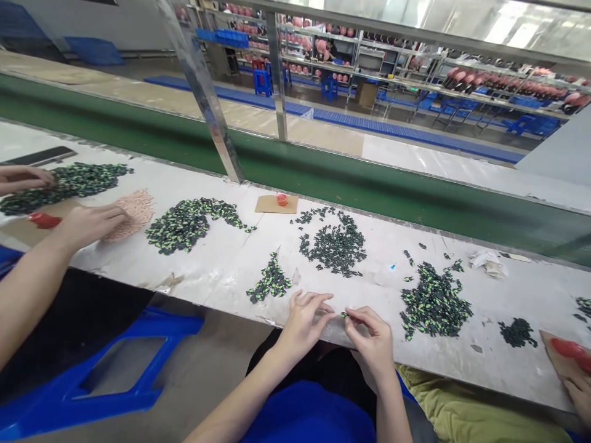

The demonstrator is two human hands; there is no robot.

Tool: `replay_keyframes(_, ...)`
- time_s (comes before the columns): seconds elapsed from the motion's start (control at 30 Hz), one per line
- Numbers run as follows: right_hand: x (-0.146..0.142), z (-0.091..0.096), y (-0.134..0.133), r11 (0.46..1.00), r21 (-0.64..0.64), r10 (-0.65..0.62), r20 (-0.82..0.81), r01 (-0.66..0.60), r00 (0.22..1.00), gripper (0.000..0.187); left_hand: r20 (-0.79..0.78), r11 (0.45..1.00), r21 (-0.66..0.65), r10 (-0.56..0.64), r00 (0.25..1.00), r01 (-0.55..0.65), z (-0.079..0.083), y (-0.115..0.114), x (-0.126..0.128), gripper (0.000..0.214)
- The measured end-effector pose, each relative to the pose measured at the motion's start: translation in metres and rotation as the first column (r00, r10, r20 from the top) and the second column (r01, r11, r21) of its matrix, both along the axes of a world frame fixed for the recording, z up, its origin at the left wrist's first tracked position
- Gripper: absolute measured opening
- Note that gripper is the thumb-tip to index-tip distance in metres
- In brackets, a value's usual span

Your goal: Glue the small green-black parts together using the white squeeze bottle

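As I looked down from my distant station, the right hand (373, 337) pinched a tiny dark piece with a bright-green mark (344, 314) at its fingertips; I judged it light, probably stiff, easily dropped, best gripped by its edges. Just beside, the left hand (305, 315) held thumb and forefinger parted. Beyond it lay a small black-and-green heap (269, 282), then a plain dark heap (339, 246) and a round red tub (281, 199). None blocked either hand.
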State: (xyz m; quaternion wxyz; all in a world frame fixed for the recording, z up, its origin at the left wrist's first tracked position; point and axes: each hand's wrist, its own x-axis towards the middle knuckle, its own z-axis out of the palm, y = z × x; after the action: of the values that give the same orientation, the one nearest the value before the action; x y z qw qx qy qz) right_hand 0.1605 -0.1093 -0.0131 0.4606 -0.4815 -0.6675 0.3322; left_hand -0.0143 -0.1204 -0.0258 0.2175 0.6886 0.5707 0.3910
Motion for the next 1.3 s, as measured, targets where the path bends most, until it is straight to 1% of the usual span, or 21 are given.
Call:
replay_keyframes(0.07,0.024,0.0,0.002,0.988,0.049,-0.149,0.08,0.146,0.986,0.011,-0.075,0.987,0.041,0.157,0.985,-0.155,-0.004,0.003,-0.012,0.02)
replay_keyframes(0.1,0.039,0.0,0.003,0.962,0.098,-0.264,0.117,0.253,0.957,0.013,-0.11,0.969,0.081,0.243,0.964,-0.235,-0.005,0.005,-0.019,0.015)
replay_keyframes(0.17,0.067,-0.001,0.006,0.873,0.185,-0.483,0.204,0.451,0.852,0.019,-0.154,0.927,0.156,0.363,0.919,-0.34,-0.009,0.01,-0.036,0.014)
replay_keyframes(0.2,0.079,-0.002,0.008,0.822,0.209,-0.568,0.245,0.53,0.785,0.023,-0.175,0.921,0.169,0.378,0.909,-0.351,-0.011,0.013,-0.044,0.015)
replay_keyframes(0.27,0.096,-0.004,0.011,0.75,0.242,-0.661,0.306,0.616,0.685,0.031,-0.216,0.93,0.166,0.358,0.909,-0.327,-0.016,0.019,-0.058,0.017)
replay_keyframes(0.33,0.099,-0.004,0.015,0.7,0.302,-0.714,0.335,0.648,0.615,0.039,-0.239,0.947,0.149,0.315,0.918,-0.286,-0.022,0.025,-0.066,0.019)
replay_keyframes(0.37,0.096,-0.005,0.019,0.688,0.343,-0.726,0.34,0.64,0.598,0.043,-0.243,0.954,0.139,0.293,0.925,-0.265,-0.024,0.028,-0.069,0.02)
replay_keyframes(0.4,0.092,-0.006,0.023,0.686,0.386,-0.727,0.345,0.617,0.593,0.046,-0.243,0.962,0.125,0.268,0.932,-0.244,-0.025,0.031,-0.071,0.021)
replay_keyframes(0.47,0.079,-0.008,0.034,0.718,0.439,-0.692,0.368,0.54,0.621,0.052,-0.244,0.977,0.078,0.211,0.947,-0.197,-0.022,0.036,-0.072,0.022)
replay_keyframes(0.53,0.065,-0.012,0.045,0.772,0.422,-0.631,0.411,0.476,0.658,0.059,-0.246,0.989,0.002,0.146,0.958,-0.151,-0.012,0.04,-0.07,0.021)
replay_keyframes(0.6,0.054,-0.017,0.056,0.819,0.357,-0.572,0.443,0.449,0.69,0.063,-0.233,0.991,-0.085,0.079,0.969,-0.101,0.003,0.042,-0.062,0.018)
replay_keyframes(0.67,0.048,-0.021,0.064,0.855,0.291,-0.518,0.447,0.429,0.73,0.056,-0.187,0.986,-0.159,0.012,0.982,-0.043,0.015,0.042,-0.049,0.014)
replay_keyframes(0.73,0.045,-0.022,0.069,0.885,0.246,-0.466,0.426,0.396,0.775,0.043,-0.125,0.98,-0.199,-0.038,0.991,0.012,0.02,0.041,-0.034,0.016)
replay_keyframes(0.8,0.043,-0.021,0.071,0.908,0.209,-0.419,0.407,0.364,0.812,0.037,-0.084,0.98,-0.197,-0.06,0.995,0.042,0.017,0.039,-0.019,0.019)
replay_keyframes(0.83,0.042,-0.019,0.071,0.918,0.184,-0.397,0.402,0.352,0.825,0.038,-0.077,0.983,-0.181,-0.055,0.996,0.04,0.013,0.038,-0.012,0.018)
replay_keyframes(0.97,0.031,-0.003,0.078,0.939,0.046,-0.331,0.398,0.341,0.856,0.054,-0.094,0.995,-0.091,0.032,0.995,-0.04,-0.005,0.037,0.0,0.012)
replay_keyframes(1.03,0.02,0.01,0.087,0.937,0.005,-0.317,0.428,0.349,0.846,0.057,-0.108,0.995,-0.062,0.069,0.992,-0.076,-0.011,0.037,0.0,0.009)
replay_keyframes(1.07,0.013,0.016,0.092,0.936,-0.005,-0.307,0.472,0.351,0.826,0.058,-0.115,0.995,-0.049,0.084,0.99,-0.09,-0.013,0.037,-0.001,0.008)
replay_keyframes(1.13,-0.002,0.025,0.104,0.926,-0.061,-0.263,0.602,0.372,0.754,0.06,-0.13,0.993,-0.021,0.113,0.985,-0.117,-0.015,0.037,-0.003,0.006)
replay_keyframes(1.23,-0.019,0.028,0.117,0.893,-0.17,-0.156,0.753,0.417,0.64,0.052,-0.15,0.991,-0.003,0.13,0.98,-0.132,-0.015,0.037,-0.005,0.004)
replay_keyframes(1.3,-0.022,0.025,0.12,0.889,-0.177,-0.144,0.768,0.423,0.624,0.041,-0.153,0.992,-0.019,0.117,0.981,-0.122,-0.015,0.036,-0.007,0.002)
